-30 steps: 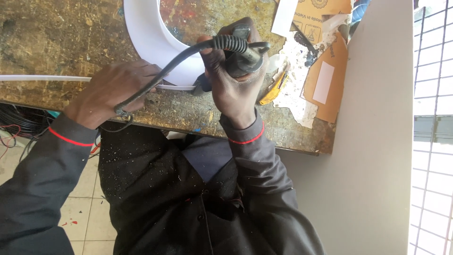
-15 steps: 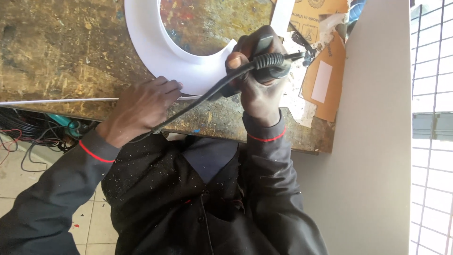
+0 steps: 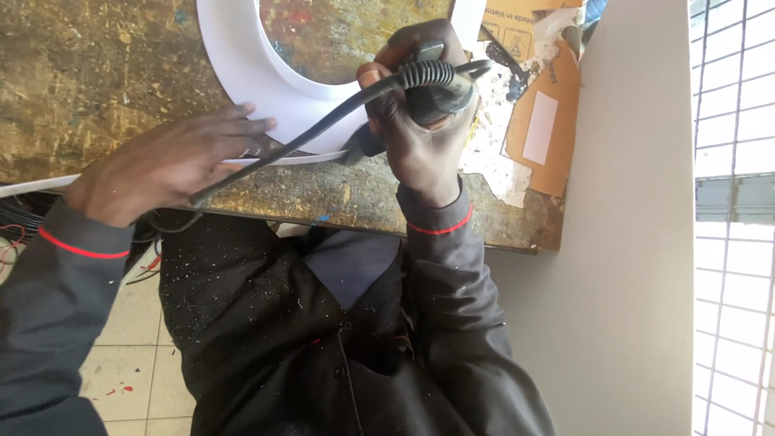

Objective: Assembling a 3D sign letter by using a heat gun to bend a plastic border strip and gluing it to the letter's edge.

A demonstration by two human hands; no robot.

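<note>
A white flat ring (image 3: 242,77) lies on the worn, paint-stained worktable (image 3: 97,73). My left hand (image 3: 165,165) lies flat on the ring's near edge and presses it down, fingers stretched toward the tool. My right hand (image 3: 416,121) grips a black corded power tool (image 3: 432,89), whose nose meets the ring's near outer edge at about the table's front. The tool's black cable (image 3: 307,133) runs from it leftward over my left hand. The cutting tip is hidden by the tool and my hand.
A thin white strip (image 3: 32,186) runs along the table's front edge. Brown cardboard pieces (image 3: 541,121) and white scraps lie at the table's right end, beside a grey wall (image 3: 630,202). Wires (image 3: 12,234) hang below the table at left. My dark jacket is speckled with white chips.
My right hand and the tool have moved right along the ring's edge. My left hand has followed to the right, and more of the ring's opening now shows.
</note>
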